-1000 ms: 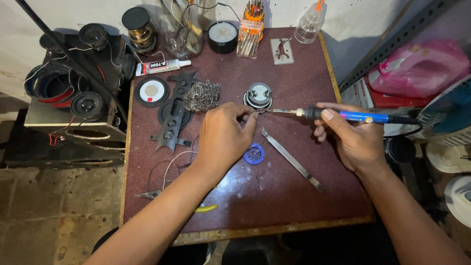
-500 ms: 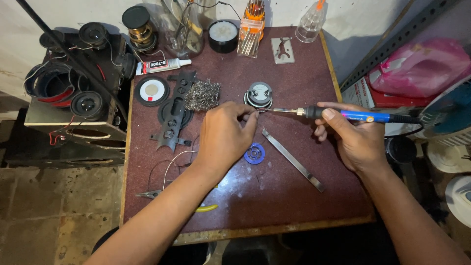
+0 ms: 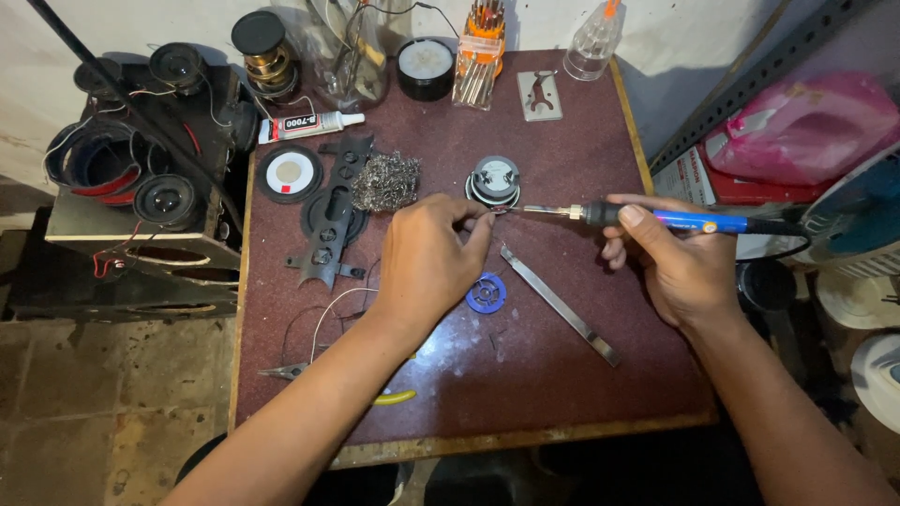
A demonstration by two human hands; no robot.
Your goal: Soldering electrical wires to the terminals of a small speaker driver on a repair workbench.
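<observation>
Blue-handled soldering iron [image 3: 675, 220] is pinched in your right hand [image 3: 680, 267], fingers [image 3: 630, 214] wrapped tight, tip at the small round speaker [image 3: 494, 181] mid-worktop [image 3: 562, 375]. Left hand [image 3: 427, 258] fingers pinched together just beside that tip, likely on a thin wire, too small to tell. Risk: hot tip slips, burns your fingertips or melts the speaker rim.
</observation>
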